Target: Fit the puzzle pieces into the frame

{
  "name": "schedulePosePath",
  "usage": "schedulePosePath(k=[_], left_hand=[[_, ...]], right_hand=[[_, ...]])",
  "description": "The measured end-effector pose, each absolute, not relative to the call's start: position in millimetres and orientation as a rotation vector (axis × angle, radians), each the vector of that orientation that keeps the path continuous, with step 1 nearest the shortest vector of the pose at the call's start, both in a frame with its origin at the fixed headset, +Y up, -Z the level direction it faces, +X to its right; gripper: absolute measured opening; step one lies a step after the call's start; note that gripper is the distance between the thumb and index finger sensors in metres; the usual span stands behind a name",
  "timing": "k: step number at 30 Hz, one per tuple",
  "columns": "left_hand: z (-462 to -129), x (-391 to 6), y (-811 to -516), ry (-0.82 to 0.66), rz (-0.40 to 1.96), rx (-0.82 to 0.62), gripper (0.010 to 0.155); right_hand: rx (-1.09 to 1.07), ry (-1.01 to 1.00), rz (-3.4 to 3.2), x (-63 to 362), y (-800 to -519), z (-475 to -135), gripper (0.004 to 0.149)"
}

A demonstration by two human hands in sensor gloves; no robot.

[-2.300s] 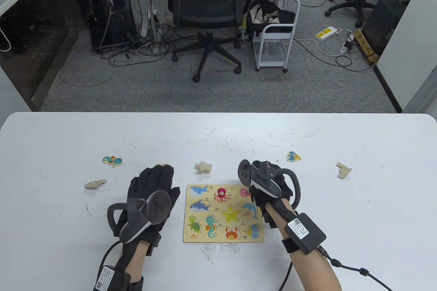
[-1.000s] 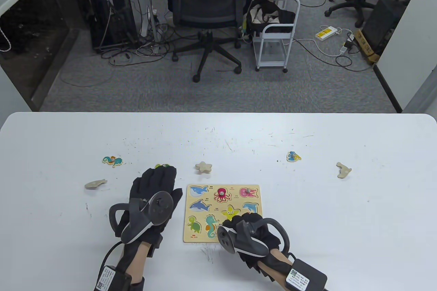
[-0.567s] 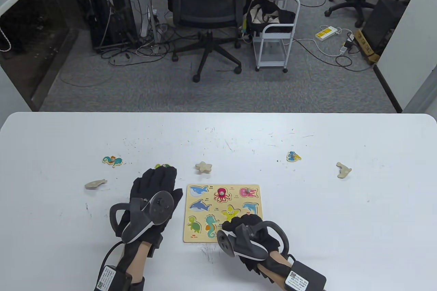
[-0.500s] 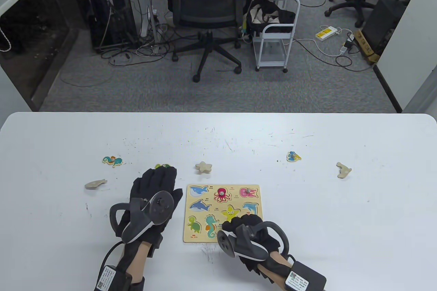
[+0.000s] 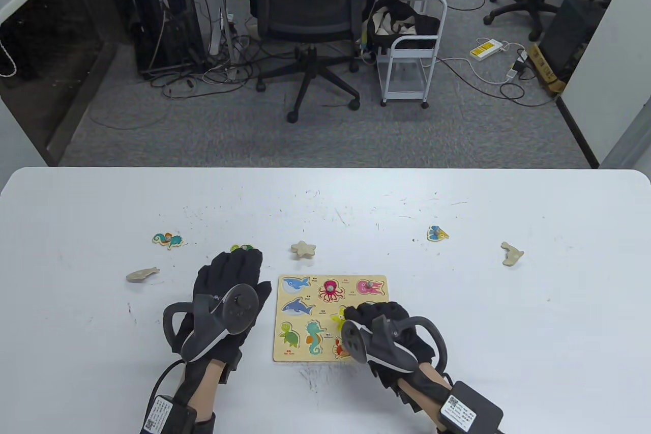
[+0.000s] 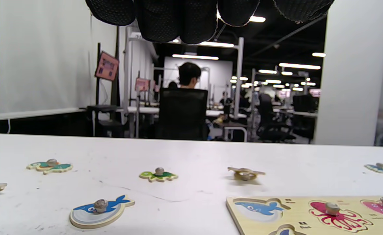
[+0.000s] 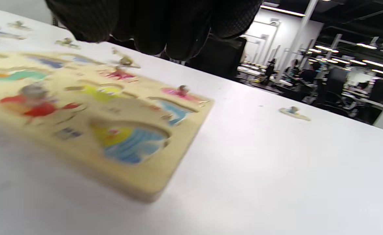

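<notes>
**Crab seated, right hand lifting away from the frame's near edge**

Since half a second ago the right hand has slid right and slightly farther, uncovering the crab piece, which sits in its recess at the frame's near edge. Whether its fingers are spread or curled I cannot tell; they appear to hold nothing.

The left hand lies flat, fingers straight, on the table just left of the frame. A whale piece lies on the table beneath it.

Inside the frame, the octopus and jellyfish are also seated, three in all. Six recesses look empty.

Farther out lie a turtle, upturned starfish, upturned grey piece, seahorse, fish and another upturned piece. By my judgement, a third is done.
</notes>
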State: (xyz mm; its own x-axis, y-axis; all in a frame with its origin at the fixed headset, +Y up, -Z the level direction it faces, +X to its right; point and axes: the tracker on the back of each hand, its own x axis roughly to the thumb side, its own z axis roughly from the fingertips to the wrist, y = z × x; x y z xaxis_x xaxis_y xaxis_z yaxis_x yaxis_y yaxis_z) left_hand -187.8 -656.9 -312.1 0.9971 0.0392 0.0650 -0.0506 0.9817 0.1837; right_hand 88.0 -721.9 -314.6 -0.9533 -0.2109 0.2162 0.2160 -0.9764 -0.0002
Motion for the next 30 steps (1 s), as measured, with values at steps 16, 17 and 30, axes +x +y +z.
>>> schedulePosePath(k=[16,17,30], left_hand=[[-313.8,-197.8,-655.1,-0.021,0.042,0.197,0.068],[-313.9,-198.3,-655.2,-0.019,0.040,0.197,0.068],[-317.2,-209.3,-656.3,0.028,0.035,0.192,0.068]], right_hand=[[0.437,-0.088,-3.028,176.5,-677.2,-441.9,0.055],[0.461,-0.088,-3.019,178.8,-678.2,-447.4,0.054],[0.799,-0.236,-2.888,203.9,-728.7,-519.3,0.052]])
